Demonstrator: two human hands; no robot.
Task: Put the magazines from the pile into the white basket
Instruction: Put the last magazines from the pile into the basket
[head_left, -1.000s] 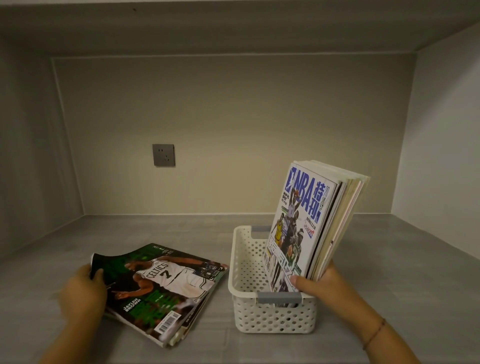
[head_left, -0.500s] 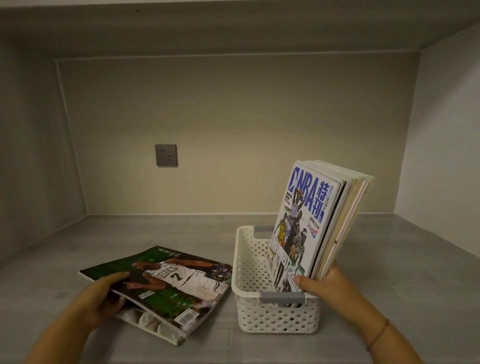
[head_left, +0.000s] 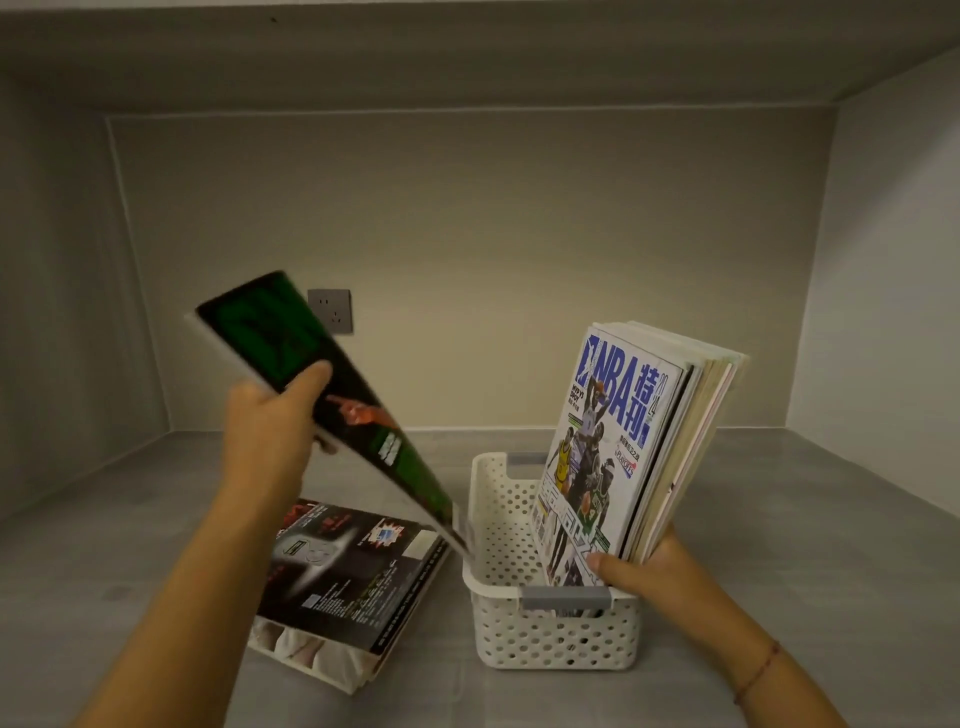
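The left hand (head_left: 270, 431) grips a green magazine (head_left: 332, 400) tilted over the basket (head_left: 498, 519), where the right hand (head_left: 654, 571) holds upright magazines (head_left: 623, 441), the pile (head_left: 343, 587) beside it.

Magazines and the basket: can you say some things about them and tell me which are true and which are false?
1. The left hand holds the green magazine up in the air. True.
2. The white basket is empty. False: the standing magazines lean in it, gripped by the right hand.
3. The pile is all gone. False: magazines lie flat left of the basket.
4. A wall socket is on the back wall. True.
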